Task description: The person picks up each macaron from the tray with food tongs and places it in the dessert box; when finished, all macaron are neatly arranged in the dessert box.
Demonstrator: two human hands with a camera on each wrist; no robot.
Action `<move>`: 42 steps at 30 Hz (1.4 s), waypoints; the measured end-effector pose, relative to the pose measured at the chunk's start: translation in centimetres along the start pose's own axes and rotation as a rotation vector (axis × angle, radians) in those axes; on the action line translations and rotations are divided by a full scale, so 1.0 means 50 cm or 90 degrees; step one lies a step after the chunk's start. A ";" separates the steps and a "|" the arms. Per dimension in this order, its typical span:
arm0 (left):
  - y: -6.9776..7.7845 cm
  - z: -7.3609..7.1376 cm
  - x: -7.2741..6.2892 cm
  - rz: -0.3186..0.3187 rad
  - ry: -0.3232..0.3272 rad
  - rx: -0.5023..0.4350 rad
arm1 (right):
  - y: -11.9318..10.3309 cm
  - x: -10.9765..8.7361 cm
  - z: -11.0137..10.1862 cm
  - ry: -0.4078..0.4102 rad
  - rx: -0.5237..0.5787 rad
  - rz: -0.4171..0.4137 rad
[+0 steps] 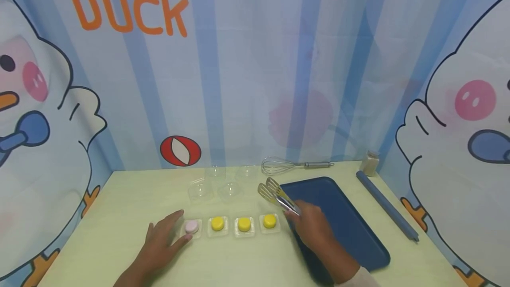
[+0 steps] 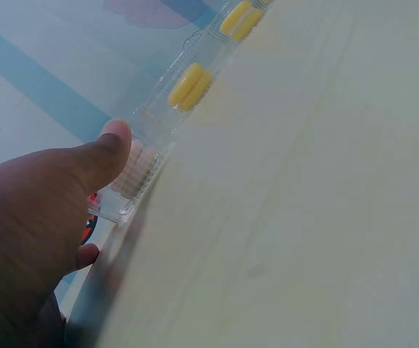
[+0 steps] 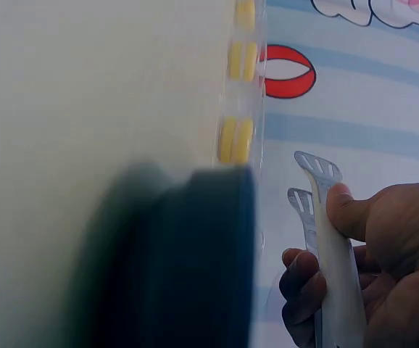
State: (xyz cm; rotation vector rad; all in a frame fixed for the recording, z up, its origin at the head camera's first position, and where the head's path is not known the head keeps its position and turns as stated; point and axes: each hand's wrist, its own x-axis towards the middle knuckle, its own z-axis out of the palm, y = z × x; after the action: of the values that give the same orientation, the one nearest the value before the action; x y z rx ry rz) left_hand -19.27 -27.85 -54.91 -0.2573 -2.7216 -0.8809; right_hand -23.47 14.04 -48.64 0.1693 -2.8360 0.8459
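My left hand (image 1: 159,242) lies beside a small clear plastic box base with a pale pink macaron (image 1: 191,226) in it. Its fingers are spread, the thumb at the box's near edge and the index fingertip by its far left corner. To the right, in a row, stand three more boxes with yellow macarons (image 1: 217,223), (image 1: 244,224), (image 1: 269,221). My right hand (image 1: 314,229) grips metal tongs (image 1: 279,194) with slotted ends. The tongs' ends stand apart with nothing between them, above and behind the rightmost yellow macaron.
A dark blue tray (image 1: 338,216) lies under my right hand. Several clear domed lids (image 1: 230,190) sit behind the macarons. Along the back are a whisk (image 1: 279,165) and a small shaker (image 1: 370,164). A blue-grey rod (image 1: 388,206) lies at the right.
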 end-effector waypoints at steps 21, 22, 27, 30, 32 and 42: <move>0.002 -0.002 0.002 -0.003 -0.002 -0.002 | 0.144 -0.005 -0.081 0.074 -0.042 0.030; 0.002 -0.001 0.002 -0.002 0.000 -0.002 | 0.154 -0.004 -0.085 0.077 -0.047 0.039; -0.003 0.002 0.001 0.004 0.004 -0.003 | 0.191 -0.002 -0.104 0.078 -0.052 0.080; -0.002 0.002 0.000 0.004 0.003 -0.006 | 0.211 0.000 -0.112 0.081 -0.054 0.099; -0.001 0.001 0.000 0.004 0.003 -0.006 | 0.222 0.002 -0.118 0.084 -0.055 0.111; -0.001 0.000 0.001 -0.010 -0.009 -0.003 | 0.263 0.005 -0.145 0.064 -0.070 0.160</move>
State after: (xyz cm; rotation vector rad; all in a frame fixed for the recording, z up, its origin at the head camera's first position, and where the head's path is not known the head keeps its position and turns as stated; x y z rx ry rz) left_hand -19.34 -27.86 -54.92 -0.2444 -2.7381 -0.8936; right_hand -24.83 28.94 -49.61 -0.2425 -2.8354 0.7175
